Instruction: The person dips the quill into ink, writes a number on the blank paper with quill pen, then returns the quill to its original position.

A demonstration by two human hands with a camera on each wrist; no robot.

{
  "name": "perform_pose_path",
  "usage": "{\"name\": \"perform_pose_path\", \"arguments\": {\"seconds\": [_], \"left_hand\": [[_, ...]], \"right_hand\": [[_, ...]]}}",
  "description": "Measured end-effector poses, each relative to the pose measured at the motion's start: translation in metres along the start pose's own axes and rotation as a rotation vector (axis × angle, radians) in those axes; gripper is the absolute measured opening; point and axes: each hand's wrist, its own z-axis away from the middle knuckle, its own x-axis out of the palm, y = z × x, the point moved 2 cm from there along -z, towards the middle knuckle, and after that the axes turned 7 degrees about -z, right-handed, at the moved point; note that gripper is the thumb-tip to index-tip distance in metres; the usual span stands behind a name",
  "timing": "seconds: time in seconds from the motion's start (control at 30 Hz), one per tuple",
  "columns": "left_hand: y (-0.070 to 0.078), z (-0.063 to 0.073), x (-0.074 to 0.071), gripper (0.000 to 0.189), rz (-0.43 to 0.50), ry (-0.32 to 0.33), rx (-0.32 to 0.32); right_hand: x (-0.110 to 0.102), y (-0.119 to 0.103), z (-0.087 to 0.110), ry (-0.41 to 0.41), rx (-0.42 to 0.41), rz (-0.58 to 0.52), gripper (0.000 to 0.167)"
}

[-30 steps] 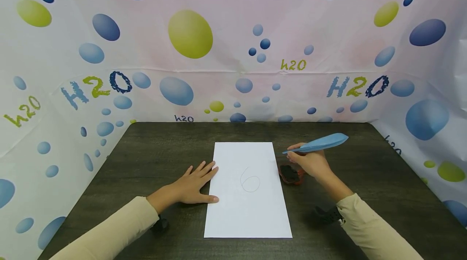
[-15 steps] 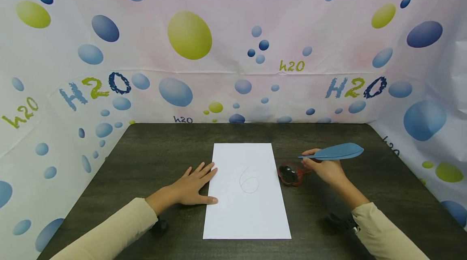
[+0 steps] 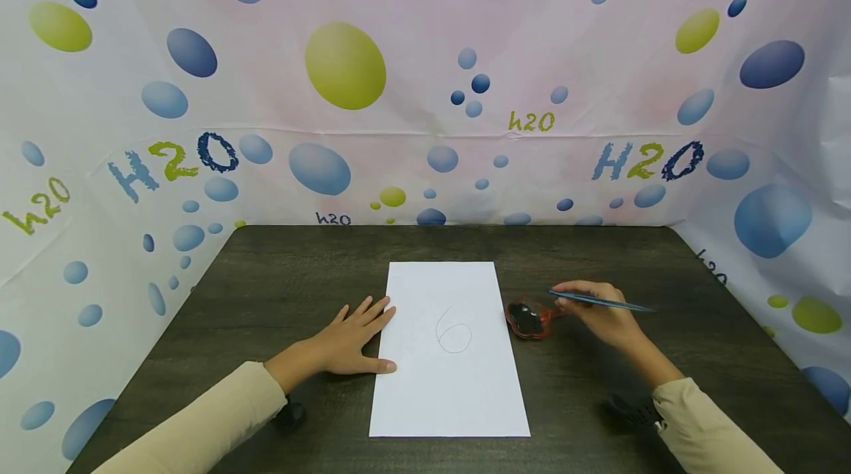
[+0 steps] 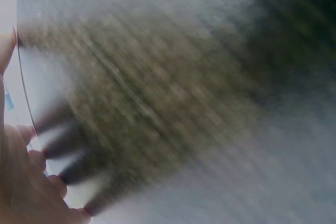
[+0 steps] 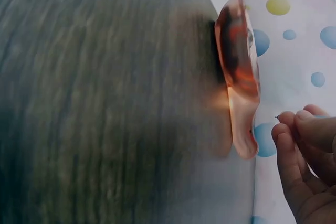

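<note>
A sheet of white paper (image 3: 445,400) lies on the dark table, with a thin line like a 6 (image 3: 455,337) drawn on it. My left hand (image 3: 349,341) rests flat with spread fingers, thumb and fingertips over the paper's left edge. To the right of the sheet, my right hand (image 3: 608,323) pinches a blue feather pen (image 3: 621,304) near its writing end. The pen shows edge-on in the head view, its tip pointing left. Just left of that hand sit red-framed sunglasses (image 3: 528,319) with dark lenses, also seen as a red frame (image 5: 244,114) in the right wrist view.
The dark wood-grain table (image 3: 299,260) reaches back to a white backdrop (image 3: 412,31) printed with blue and green ovals and H2O lettering. The backdrop also runs along both sides. Dark wrist gear (image 3: 625,409) hangs below the right sleeve.
My right hand has moved right and nearer to me with the feather pen, away from the paper, uncovering more of the sunglasses. The feather has turned edge-on. My left hand stays put.
</note>
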Motion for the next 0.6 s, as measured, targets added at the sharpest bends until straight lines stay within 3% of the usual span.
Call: {"name": "perform_pose_path", "arguments": {"seconds": [0.1, 0.27, 0.4, 0.6], "left_hand": [[0.000, 0.000, 0.000, 0.094, -0.002, -0.002, -0.001], [0.000, 0.000, 0.000, 0.095, -0.001, -0.004, -0.005], [0.001, 0.001, -0.001, 0.094, 0.001, -0.007, -0.007], [0.003, 0.001, -0.002, 0.094, 0.000, -0.007, -0.003]], "right_hand": [[-0.002, -0.002, 0.003, -0.004, 0.018, 0.084, 0.023], [-0.002, -0.026, 0.007, -0.007, 0.082, 0.141, 0.026], [-0.003, -0.016, 0.008, 0.002, 0.132, 0.041, 0.031], [-0.005, 0.009, 0.008, 0.010, 0.226, -0.225, 0.041]]}}
